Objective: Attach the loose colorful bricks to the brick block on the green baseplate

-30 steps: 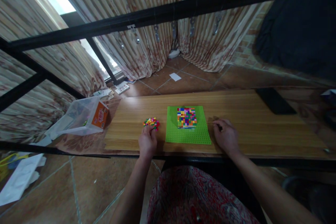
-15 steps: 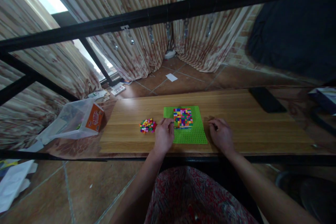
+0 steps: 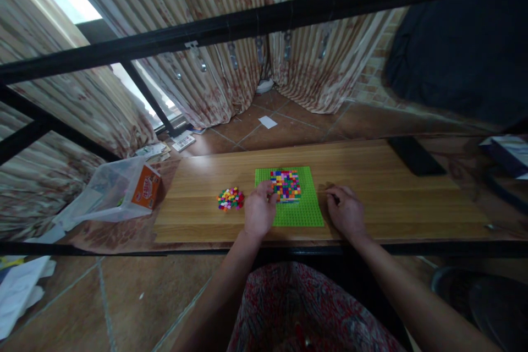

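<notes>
A green studded baseplate point(image 3: 303, 215) lies on a wooden board. On it stands a low, square block of small multicoloured toy bricks point(image 3: 286, 185). My left hand point(image 3: 259, 212) is over the plate's left side, its bent thumb and fingers drawn together at the block's left edge. Whether a small brick is between them is too small to tell. Resting on the board just right of the plate, my right hand point(image 3: 346, 212) has its fingers curled in and the thumb close to the forefinger; anything inside is hidden. A pile of loose bricks point(image 3: 230, 198) sits left of my left hand.
A black phone-like slab point(image 3: 416, 155) lies at the right end of the wooden board point(image 3: 198, 176). Left of the board is a clear plastic bin point(image 3: 111, 190) with an orange label. A dark metal bar point(image 3: 231, 30) crosses in front of the curtains.
My left hand has moved slightly right, away from the loose pile and onto the brick block's left edge. My right hand stays beside the plate. The whole view has shifted a little.
</notes>
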Available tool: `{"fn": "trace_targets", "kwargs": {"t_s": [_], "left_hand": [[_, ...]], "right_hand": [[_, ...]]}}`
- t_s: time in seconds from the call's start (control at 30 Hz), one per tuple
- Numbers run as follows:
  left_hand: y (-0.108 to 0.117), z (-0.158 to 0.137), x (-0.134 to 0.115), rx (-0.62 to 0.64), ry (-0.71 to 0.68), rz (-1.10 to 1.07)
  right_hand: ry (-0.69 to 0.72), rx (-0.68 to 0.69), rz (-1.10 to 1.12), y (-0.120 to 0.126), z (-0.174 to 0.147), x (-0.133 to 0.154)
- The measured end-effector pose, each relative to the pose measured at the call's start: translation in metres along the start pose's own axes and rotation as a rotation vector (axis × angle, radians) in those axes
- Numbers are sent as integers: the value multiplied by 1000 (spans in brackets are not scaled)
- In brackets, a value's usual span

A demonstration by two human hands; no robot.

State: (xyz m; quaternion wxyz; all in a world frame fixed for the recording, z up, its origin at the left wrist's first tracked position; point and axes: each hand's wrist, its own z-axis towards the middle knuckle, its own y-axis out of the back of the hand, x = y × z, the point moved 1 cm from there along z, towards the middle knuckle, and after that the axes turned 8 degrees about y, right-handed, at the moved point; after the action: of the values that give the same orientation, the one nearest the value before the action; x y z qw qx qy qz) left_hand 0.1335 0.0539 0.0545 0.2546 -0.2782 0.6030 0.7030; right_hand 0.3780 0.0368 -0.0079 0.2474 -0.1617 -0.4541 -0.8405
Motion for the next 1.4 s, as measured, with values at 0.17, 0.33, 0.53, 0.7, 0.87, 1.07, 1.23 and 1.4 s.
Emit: {"fn": "trace_targets", "kwargs": {"t_s": [0.17,0.33,0.53,0.7,0.87,1.07,1.23,1.4], "left_hand": [[1,-2,0,0,49,-104],[3,-5,1,8,33,-212],[-1,3,5,-81,136,-303],[-8,8,4,-42,221,-340],[-14,9,6,-35,258,-389],[-17,10,7,-51,290,-431],[-19,8,3,-69,294,-450],[-21,6,1,-95,272,-458]], "right_hand": [[1,-8,2,-1,0,-1],[5,-14,10,-2,0,-2],[18,-11,10,-1,0,-1],[24,-16,17,-1,1,0],[14,-11,12,0,1,0],[-1,4,1,0,0,0],[3,-11,16,-1,0,-1],[9,-4,6,-1,0,-1]]}}
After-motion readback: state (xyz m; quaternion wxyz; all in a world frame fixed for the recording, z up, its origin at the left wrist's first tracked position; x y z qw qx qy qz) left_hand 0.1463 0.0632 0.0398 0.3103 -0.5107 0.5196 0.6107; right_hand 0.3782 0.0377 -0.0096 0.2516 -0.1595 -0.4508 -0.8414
